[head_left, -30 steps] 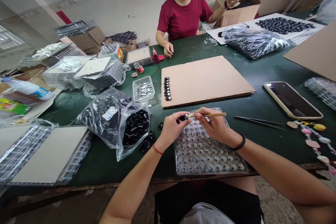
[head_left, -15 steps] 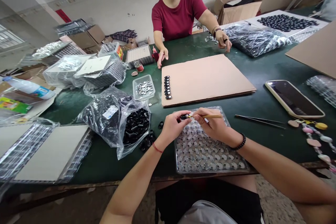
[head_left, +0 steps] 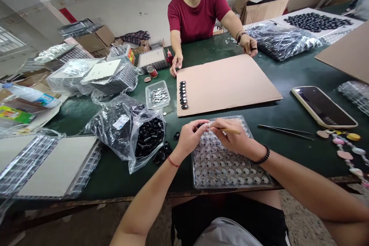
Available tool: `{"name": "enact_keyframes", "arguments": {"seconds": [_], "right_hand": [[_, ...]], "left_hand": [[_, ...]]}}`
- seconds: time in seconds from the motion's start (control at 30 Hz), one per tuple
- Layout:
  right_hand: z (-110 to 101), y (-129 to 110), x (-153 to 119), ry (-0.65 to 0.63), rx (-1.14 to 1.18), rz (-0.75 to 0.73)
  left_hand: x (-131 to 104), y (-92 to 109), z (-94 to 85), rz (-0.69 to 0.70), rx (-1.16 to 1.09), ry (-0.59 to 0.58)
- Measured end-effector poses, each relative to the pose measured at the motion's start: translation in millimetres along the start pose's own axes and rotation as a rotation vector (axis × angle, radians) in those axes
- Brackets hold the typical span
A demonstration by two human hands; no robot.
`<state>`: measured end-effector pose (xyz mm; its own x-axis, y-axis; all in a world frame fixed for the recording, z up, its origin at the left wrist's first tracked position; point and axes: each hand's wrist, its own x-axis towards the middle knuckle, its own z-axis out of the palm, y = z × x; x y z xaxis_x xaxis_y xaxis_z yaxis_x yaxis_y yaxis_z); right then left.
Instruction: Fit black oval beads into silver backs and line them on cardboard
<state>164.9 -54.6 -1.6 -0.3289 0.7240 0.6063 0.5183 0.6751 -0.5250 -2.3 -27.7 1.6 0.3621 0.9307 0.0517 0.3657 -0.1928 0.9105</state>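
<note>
My left hand (head_left: pixel 190 135) pinches a small black piece (head_left: pixel 199 125) above the far edge of a clear tray (head_left: pixel 230 161) filled with rows of small round clear parts. Fingers of my right hand (head_left: pixel 230 135) are closed round a thin wooden-handled tool (head_left: pixel 233 131), its tip hidden at my left fingertips. Beyond the tray lies a cardboard sheet (head_left: pixel 225 84) with a column of black pieces (head_left: pixel 183 95) along its left side. An open plastic bag of black pieces (head_left: pixel 150 134) is left of my left hand.
A person in a red shirt (head_left: pixel 198 15) sits opposite, one hand at the cardboard's far left corner. Tweezers (head_left: pixel 284 130), a phone (head_left: pixel 324 107) and a beaded strap (head_left: pixel 344 155) lie right. A box of metal discs (head_left: pixel 158 95) and wrapped stacks (head_left: pixel 112 78) stand left.
The other person's left-side hand has come down to the cardboard corner, and the cardboard has shifted slightly. My right hand's tool has tilted a little; both my hands stay close together.
</note>
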Motion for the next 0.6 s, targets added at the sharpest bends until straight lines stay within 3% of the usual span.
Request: {"name": "enact_keyframes", "arguments": {"seconds": [0.1, 0.2, 0.3, 0.37, 0.43, 0.5, 0.6], "right_hand": [[1.9, -0.9, -0.3, -0.014, 0.060, 0.061], [2.6, -0.7, 3.6, 0.019, 0.392, 0.328], [-4.2, 9.3, 13.3, 0.155, 0.827, 0.635], [-17.7, 25.8, 20.6, 0.304, 0.949, 0.722], [-39.5, 50.7, 24.9, 0.445, 0.907, 0.737], [-67.1, 81.5, 23.2, 0.581, 0.718, 0.768], [-108.8, 128.7, 9.4, 0.734, 0.152, 0.861]], "left_hand": [[0.0, -0.6, 2.4, 0.013, -0.038, 0.031], [0.7, -2.6, 5.2, -0.030, -0.161, 0.020], [3.9, -3.2, 3.1, -0.118, -0.343, 0.049], [8.0, -2.0, -5.1, -0.147, -0.476, 0.153], [13.8, -1.7, -19.7, -0.126, -0.592, 0.305], [21.4, -5.2, -38.3, -0.076, -0.645, 0.450], [35.5, -21.0, -64.0, -0.099, -0.513, 0.531]]}}
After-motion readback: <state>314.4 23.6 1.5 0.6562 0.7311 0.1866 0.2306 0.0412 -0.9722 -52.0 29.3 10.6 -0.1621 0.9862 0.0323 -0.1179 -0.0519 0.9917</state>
